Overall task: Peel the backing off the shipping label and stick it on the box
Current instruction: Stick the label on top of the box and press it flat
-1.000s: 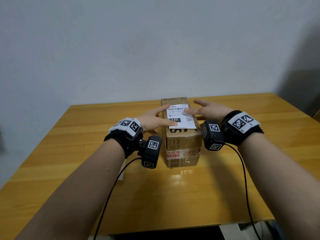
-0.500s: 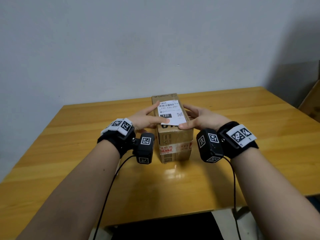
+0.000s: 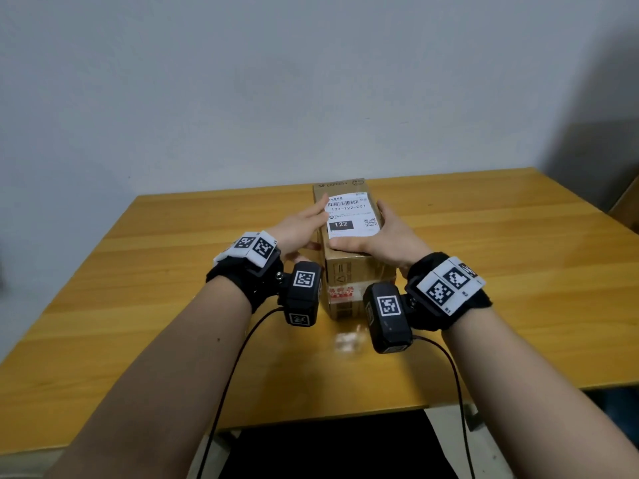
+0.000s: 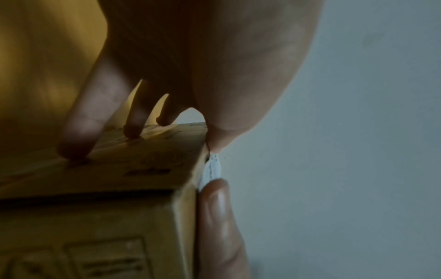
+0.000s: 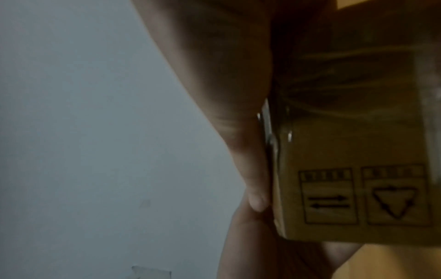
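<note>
A brown cardboard box [image 3: 342,271] stands mid-table with the white shipping label [image 3: 351,216] lying flat on its top. My left hand [image 3: 301,226] is at the box's left side, its thumb lying along the label's left edge. In the left wrist view its straight fingers [image 4: 78,136] touch the box's [image 4: 95,217] side face. My right hand [image 3: 387,236] is at the box's right side, and its thumb lies across the label's near edge. In the right wrist view that thumb [image 5: 250,169] presses flat on the box [image 5: 346,151] top, over the label's thin white edge [image 5: 268,128].
The wooden table [image 3: 173,305] stretches wide on both sides of the box. A plain grey wall stands behind it. Cables hang from both wrist cameras over the table's near edge.
Both hands have left the middle of the label and slid to the box's sides. The left thumb now runs along the label's left edge, the right thumb across its near edge.
</note>
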